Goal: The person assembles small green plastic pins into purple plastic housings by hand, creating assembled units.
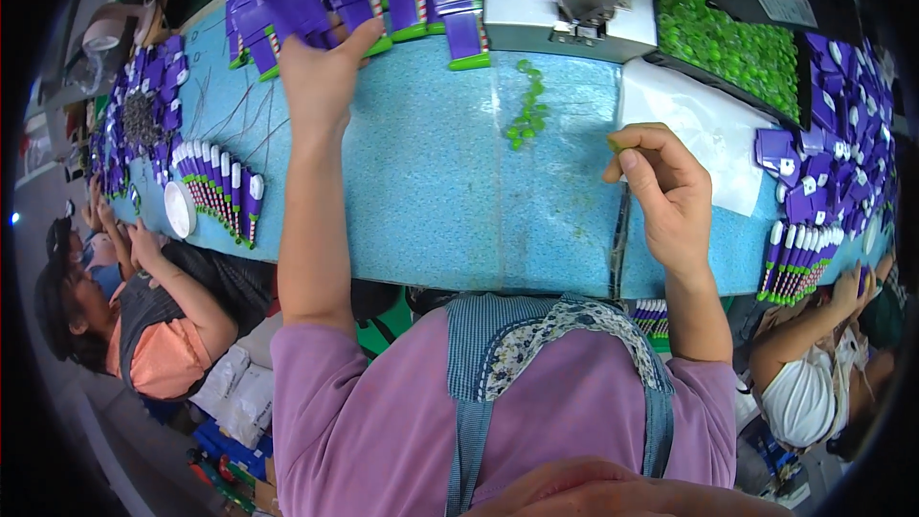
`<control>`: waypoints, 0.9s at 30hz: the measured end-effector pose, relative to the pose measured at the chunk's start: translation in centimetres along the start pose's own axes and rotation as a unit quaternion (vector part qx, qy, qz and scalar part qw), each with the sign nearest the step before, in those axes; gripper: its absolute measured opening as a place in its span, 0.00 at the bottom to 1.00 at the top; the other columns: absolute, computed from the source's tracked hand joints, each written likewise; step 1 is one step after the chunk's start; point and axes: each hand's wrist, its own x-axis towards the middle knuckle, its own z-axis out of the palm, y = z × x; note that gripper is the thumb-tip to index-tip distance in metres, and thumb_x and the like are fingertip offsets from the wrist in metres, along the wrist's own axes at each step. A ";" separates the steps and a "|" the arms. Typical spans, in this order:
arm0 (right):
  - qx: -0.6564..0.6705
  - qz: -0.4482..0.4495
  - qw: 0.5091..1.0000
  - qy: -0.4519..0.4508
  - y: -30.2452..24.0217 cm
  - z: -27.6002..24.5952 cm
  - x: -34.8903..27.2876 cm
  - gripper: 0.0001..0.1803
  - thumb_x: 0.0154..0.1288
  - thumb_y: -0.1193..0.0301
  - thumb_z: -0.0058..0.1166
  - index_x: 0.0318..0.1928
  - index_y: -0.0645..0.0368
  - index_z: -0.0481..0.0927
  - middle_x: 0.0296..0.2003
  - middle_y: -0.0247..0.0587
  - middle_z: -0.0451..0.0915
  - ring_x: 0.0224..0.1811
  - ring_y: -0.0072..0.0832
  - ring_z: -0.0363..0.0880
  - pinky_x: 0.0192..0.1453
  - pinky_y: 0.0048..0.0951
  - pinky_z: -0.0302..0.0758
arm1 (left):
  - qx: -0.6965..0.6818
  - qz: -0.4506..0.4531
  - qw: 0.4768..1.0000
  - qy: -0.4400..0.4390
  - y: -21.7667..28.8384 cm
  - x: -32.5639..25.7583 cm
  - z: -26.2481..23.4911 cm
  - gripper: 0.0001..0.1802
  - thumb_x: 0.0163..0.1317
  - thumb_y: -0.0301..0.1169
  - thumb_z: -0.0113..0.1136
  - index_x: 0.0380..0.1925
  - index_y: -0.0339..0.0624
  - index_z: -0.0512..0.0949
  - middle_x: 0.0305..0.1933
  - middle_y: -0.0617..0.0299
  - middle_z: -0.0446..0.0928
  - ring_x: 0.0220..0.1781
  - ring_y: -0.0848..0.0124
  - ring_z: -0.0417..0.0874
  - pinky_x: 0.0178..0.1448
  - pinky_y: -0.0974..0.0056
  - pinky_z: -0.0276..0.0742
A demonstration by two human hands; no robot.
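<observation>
My left hand [321,77] reaches to the far edge of the blue table [421,201] and grips one of the purple plastic pieces with green ends [316,0] piled there. My right hand [661,182] is held over the table's right side, thumb and fingers pinched on a tiny green bead [614,146]. A small cluster of loose green beads [526,115] lies between the two hands. Behind it stands a grey metal press machine [570,0].
A black tray of green beads [728,38] sits at the back right, beside a white sheet [708,129]. Purple pieces are heaped at the right [833,134] and lined up at the left [225,196]. Other people sit at the left [144,316] and right [823,364].
</observation>
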 end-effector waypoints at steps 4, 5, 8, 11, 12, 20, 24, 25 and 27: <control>0.090 -0.005 0.996 0.003 -0.3 0.2 -0.9 0.13 0.67 0.79 0.50 0.51 0.68 0.75 0.39 0.42 0.79 0.36 0.21 0.79 0.42 0.20 0.74 | -0.315 -0.025 0.944 -0.097 2.2 -5.7 0.9 0.17 0.56 0.22 0.61 0.46 0.30 0.74 0.37 0.54 0.80 0.35 0.61 0.83 0.42 0.56 0.82; 0.103 -0.014 0.995 -0.005 -0.4 0.4 -1.0 0.13 0.67 0.80 0.50 0.52 0.68 0.75 0.39 0.42 0.79 0.36 0.21 0.79 0.41 0.20 0.74 | -0.359 -0.038 0.923 -0.132 2.4 -7.6 1.0 0.18 0.56 0.21 0.60 0.47 0.30 0.73 0.39 0.54 0.80 0.36 0.59 0.83 0.44 0.53 0.81; 0.031 -0.089 0.996 0.003 -0.6 1.5 -1.3 0.13 0.64 0.80 0.53 0.49 0.67 0.77 0.37 0.44 0.81 0.35 0.25 0.80 0.38 0.23 0.75 | -0.369 -0.106 0.902 -0.198 5.0 -13.3 4.0 0.22 0.55 0.20 0.61 0.51 0.31 0.70 0.44 0.53 0.78 0.41 0.60 0.82 0.46 0.55 0.80; -0.096 -0.248 0.964 0.003 -0.2 1.9 -1.2 0.16 0.58 0.78 0.60 0.47 0.68 0.78 0.35 0.46 0.82 0.33 0.34 0.80 0.37 0.28 0.75 | -0.395 -0.182 0.864 -0.253 5.2 -15.7 5.7 0.24 0.54 0.18 0.63 0.52 0.34 0.70 0.45 0.55 0.77 0.42 0.64 0.82 0.48 0.61 0.78; -0.119 -0.284 0.951 -0.001 -0.2 2.0 -1.3 0.18 0.54 0.79 0.63 0.47 0.68 0.78 0.36 0.46 0.82 0.33 0.36 0.80 0.36 0.29 0.76 | -0.412 -0.190 0.849 -0.269 4.9 -16.0 5.9 0.24 0.54 0.17 0.64 0.52 0.36 0.70 0.47 0.57 0.77 0.45 0.68 0.81 0.50 0.64 0.77; -0.197 -0.369 0.908 0.008 -0.2 2.6 -1.7 0.20 0.49 0.82 0.65 0.46 0.69 0.78 0.37 0.49 0.82 0.32 0.38 0.80 0.36 0.31 0.77 | -0.481 -0.275 0.791 -0.259 5.3 -15.7 5.9 0.20 0.54 0.17 0.66 0.47 0.38 0.74 0.42 0.62 0.78 0.43 0.75 0.80 0.47 0.69 0.78; -0.046 -0.229 0.972 -0.021 -0.4 1.7 -1.7 0.17 0.51 0.81 0.65 0.44 0.69 0.79 0.37 0.48 0.82 0.33 0.35 0.80 0.38 0.30 0.77 | -0.475 -0.271 0.792 -0.274 5.6 -15.6 5.8 0.21 0.54 0.19 0.67 0.48 0.38 0.74 0.42 0.61 0.78 0.43 0.74 0.80 0.46 0.69 0.79; -0.077 -0.244 0.966 -0.037 -0.7 1.4 -1.6 0.16 0.50 0.81 0.65 0.42 0.69 0.79 0.37 0.48 0.82 0.34 0.35 0.80 0.38 0.30 0.77 | -0.470 -0.277 0.792 -0.272 5.8 -15.7 5.9 0.21 0.54 0.19 0.67 0.48 0.38 0.74 0.42 0.61 0.78 0.43 0.74 0.80 0.45 0.69 0.79; -0.113 -0.269 0.956 -0.041 -0.9 1.0 -1.6 0.13 0.49 0.81 0.66 0.38 0.68 0.80 0.36 0.48 0.81 0.34 0.35 0.80 0.37 0.30 0.76 | -0.463 -0.280 0.795 -0.275 5.8 -15.8 6.3 0.21 0.54 0.19 0.67 0.48 0.38 0.74 0.42 0.61 0.78 0.42 0.73 0.80 0.44 0.68 0.80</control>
